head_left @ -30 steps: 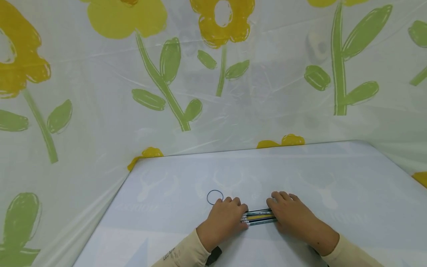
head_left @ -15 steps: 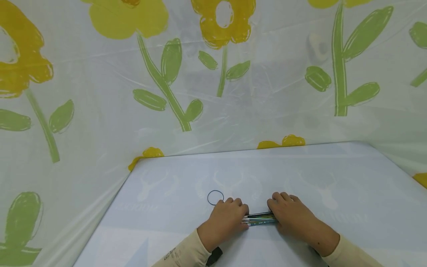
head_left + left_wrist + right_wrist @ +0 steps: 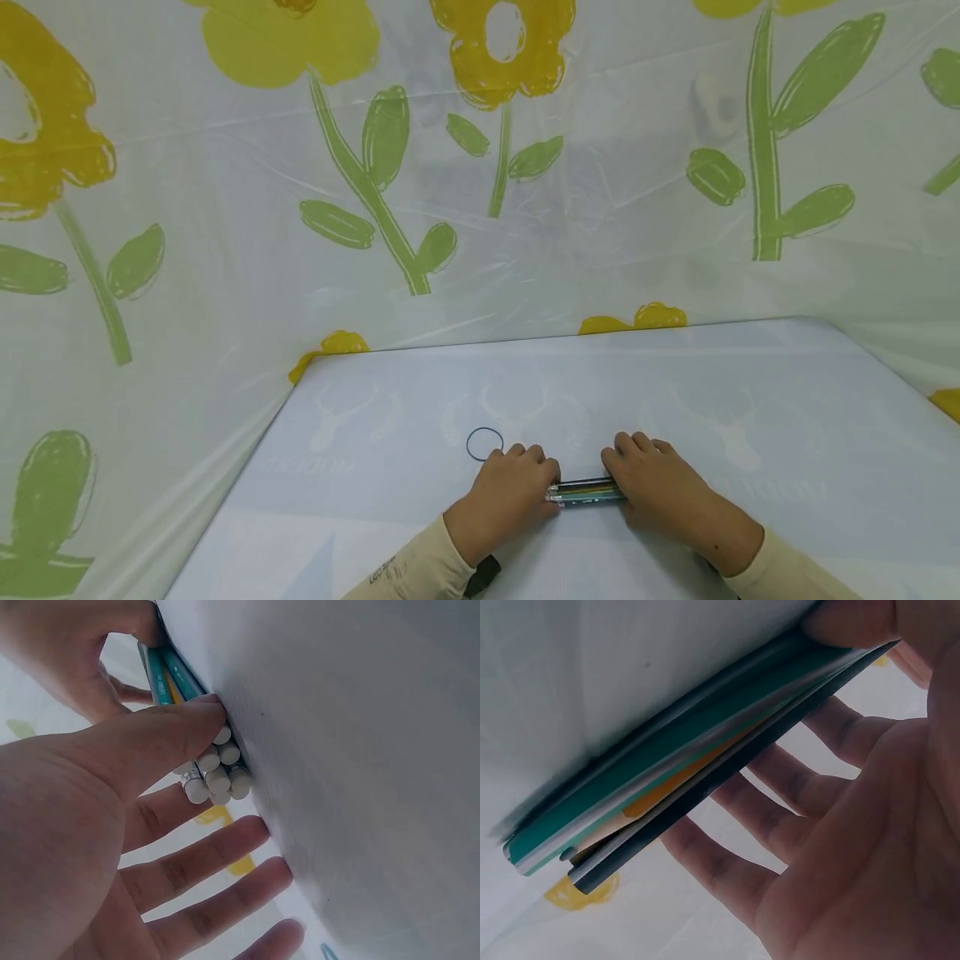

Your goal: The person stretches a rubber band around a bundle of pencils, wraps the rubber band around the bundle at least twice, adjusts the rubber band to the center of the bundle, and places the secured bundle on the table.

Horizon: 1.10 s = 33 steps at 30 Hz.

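Our left hand (image 3: 504, 493) and right hand (image 3: 658, 487) press a bundle of pencils (image 3: 587, 492) together on the table (image 3: 750, 392). The fingers stay fairly straight, with thumbs against the bundle's ends.

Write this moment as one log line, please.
left hand: presses eraser ends | right hand: presses other ends | bundle of teal, yellow and dark pencils: on table | thin dark rubber-band ring: beside left hand

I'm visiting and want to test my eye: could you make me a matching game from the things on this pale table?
Things:
1. thin dark rubber band loop
2. bundle of teal, yellow and black pencils
3. left hand
4. right hand

Descriptions:
A. at the eraser ends
B. lying alone on the table
C. pressed between both hands
D. at the bundle's other end

Pairs: 1-B, 2-C, 3-A, 4-D
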Motion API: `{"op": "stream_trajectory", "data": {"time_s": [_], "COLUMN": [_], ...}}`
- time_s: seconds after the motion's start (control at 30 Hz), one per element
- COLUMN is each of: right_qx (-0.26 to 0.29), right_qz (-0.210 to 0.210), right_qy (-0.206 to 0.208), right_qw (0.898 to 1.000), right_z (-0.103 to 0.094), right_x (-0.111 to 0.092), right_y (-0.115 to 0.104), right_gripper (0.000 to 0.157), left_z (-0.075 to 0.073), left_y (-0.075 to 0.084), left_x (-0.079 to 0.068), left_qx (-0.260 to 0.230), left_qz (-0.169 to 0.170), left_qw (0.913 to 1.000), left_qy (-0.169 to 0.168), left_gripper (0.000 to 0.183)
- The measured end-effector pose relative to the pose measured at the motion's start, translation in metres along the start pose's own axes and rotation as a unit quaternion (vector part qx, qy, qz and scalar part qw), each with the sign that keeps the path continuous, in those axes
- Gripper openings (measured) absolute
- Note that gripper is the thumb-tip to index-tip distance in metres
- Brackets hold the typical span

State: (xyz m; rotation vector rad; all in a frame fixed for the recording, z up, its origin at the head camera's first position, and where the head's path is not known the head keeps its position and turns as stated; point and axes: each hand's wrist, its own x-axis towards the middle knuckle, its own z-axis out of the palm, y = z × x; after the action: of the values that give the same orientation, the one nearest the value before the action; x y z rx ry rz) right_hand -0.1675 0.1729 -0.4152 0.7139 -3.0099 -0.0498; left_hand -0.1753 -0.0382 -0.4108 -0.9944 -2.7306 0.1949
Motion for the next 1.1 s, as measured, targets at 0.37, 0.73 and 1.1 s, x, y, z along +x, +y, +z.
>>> {"op": "stream_trajectory", "data": {"time_s": [0.37, 0.73, 1.1], "right_qx": [-0.007, -0.004, 0.0], "right_qz": [0.0, 0.008, -0.005], "right_qy": [0.005, -0.005, 0.004], "right_qw": [1.0, 1.0, 1.0], "right_z": [0.0011, 0.0019, 0.0044], "right_x": [0.0005, 0.0026, 0.0015], "right_y": [-0.0007, -0.0007, 0.0008], "right_gripper": [0.039, 0.042, 0.035], "left_z": [0.0012, 0.0039, 0.0062], "left_y": [-0.0003, 0.0, -0.0014], "left_x": [-0.0001, 0.0008, 0.0005], "left_qx": [0.014, 0.013, 0.018], "left_qz": [0.003, 0.001, 0.009], "left_qw": [0.9999, 0.9999, 0.9997], "left_qy": [0.007, 0.009, 0.012], "left_gripper": [0.036, 0.035, 0.037]}}
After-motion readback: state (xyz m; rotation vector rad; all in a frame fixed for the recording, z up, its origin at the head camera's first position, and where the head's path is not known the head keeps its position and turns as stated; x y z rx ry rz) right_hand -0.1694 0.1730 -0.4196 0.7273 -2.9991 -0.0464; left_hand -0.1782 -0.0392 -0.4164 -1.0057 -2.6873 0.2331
